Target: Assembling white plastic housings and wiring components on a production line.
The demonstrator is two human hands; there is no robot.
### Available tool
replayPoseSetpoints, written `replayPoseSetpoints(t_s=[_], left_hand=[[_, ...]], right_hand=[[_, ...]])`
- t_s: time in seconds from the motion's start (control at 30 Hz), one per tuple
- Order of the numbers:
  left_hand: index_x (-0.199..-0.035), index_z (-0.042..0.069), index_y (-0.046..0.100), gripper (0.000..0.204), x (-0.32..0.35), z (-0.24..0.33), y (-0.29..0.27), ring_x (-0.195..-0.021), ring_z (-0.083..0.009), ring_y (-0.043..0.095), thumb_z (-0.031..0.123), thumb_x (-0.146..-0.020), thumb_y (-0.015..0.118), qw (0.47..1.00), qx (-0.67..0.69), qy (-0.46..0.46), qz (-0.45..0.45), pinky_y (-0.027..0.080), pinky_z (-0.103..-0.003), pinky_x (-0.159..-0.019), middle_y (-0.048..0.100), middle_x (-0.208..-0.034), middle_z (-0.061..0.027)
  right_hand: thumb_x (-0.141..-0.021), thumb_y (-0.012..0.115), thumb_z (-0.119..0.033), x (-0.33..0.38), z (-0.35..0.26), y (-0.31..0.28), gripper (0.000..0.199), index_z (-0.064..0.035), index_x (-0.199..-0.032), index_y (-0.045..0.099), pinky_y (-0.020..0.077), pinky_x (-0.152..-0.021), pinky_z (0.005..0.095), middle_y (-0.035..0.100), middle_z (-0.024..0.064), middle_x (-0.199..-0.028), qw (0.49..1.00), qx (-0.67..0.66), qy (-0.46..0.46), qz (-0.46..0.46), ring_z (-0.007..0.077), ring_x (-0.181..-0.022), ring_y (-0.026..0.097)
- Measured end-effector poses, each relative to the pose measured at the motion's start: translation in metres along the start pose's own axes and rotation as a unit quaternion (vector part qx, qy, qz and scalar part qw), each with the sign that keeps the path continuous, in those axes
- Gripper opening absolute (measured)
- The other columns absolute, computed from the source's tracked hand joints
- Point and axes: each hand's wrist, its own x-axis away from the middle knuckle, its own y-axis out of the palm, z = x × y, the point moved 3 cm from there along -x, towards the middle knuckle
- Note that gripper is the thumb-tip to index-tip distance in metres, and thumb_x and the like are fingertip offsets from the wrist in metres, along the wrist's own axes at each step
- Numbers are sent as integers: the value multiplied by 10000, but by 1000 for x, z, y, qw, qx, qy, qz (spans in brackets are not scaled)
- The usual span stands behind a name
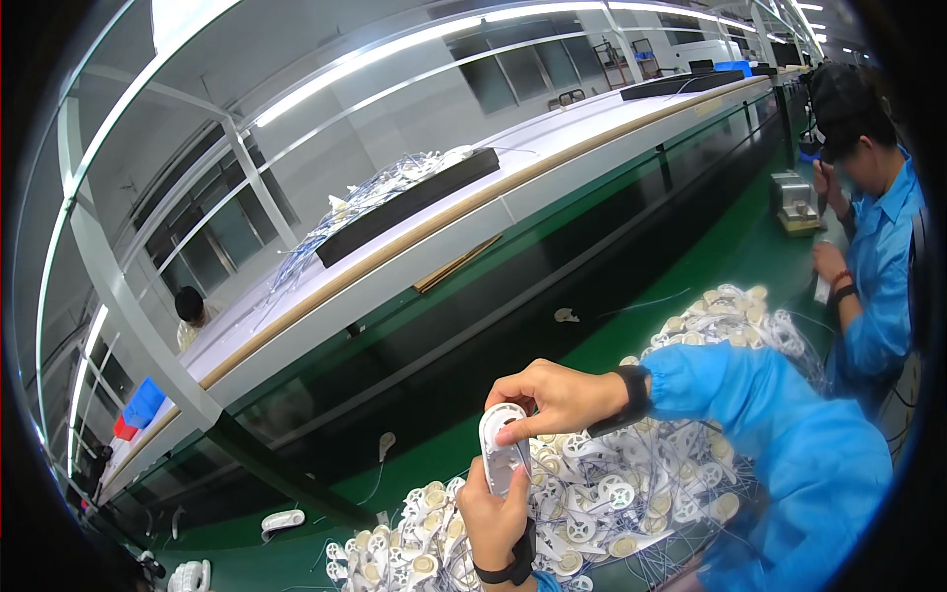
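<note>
Between my two hands is a white, elongated plastic housing [505,472] with a rounded end and a hollow inside facing up. My left hand [495,523] grips its lower end, thumb along the inner side. At the upper rounded end my right hand [557,400] pinches the rim, thumb on the inside. Just beyond and below my hands spreads a large pile of white plastic parts [582,528] with round cream discs, spoked wheels and thin grey-blue wires. Whether a small part sits inside the housing I cannot tell.
A similar white housing [283,521] lies on the green bench [340,483] at left, near stacked white pieces [189,576]. One wired part [386,444] lies apart. Above runs a shelf with a black tray [414,202] of cables. A co-worker in blue [878,266] works at right.
</note>
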Motion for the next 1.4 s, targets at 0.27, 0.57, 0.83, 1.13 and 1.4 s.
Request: replayPoseSetpoints(t_s=[0.27,0.57,0.83,1.13,1.4], left_hand=[[-894,-21,630,187,3,7,-2,-643,-246,674,112,-793,711,1000,23,10,12,495,-335,-600,677,-725,-164],[-871,-23,624,156,10,22,-10,-620,-292,676,94,-795,696,993,-61,90,55,491,-354,-582,672,-706,-165],[-919,-29,596,167,5,13,-6,-659,-163,618,79,-822,678,995,76,35,56,484,-304,-620,651,-754,-103],[-1018,-27,580,231,-55,52,-62,-781,-239,629,87,-826,639,963,-256,53,71,489,-362,-713,648,-837,-137],[-1000,28,591,344,-230,-55,7,-877,-438,637,238,-754,708,881,-451,86,-116,510,-487,-732,667,-905,-238]], right_hand=[[-910,624,-388,-7,-19,7,399,1,-999,642,523,-681,321,699,140,-864,995,82,-24,46,237,-748,685],[-933,537,-383,-38,-45,26,521,-61,-524,536,410,-449,417,567,121,-539,912,350,-126,171,347,-487,543],[-953,430,-528,-36,-33,-4,535,-75,-834,689,504,-683,384,689,112,-765,959,254,66,105,290,-707,657],[-787,595,-340,135,179,-250,345,-37,-889,725,541,-770,434,703,193,-882,739,460,465,159,358,-880,683],[-714,628,-95,225,302,-317,375,-34,-1078,693,539,-837,436,655,204,-1134,685,435,577,89,350,-1049,648]])
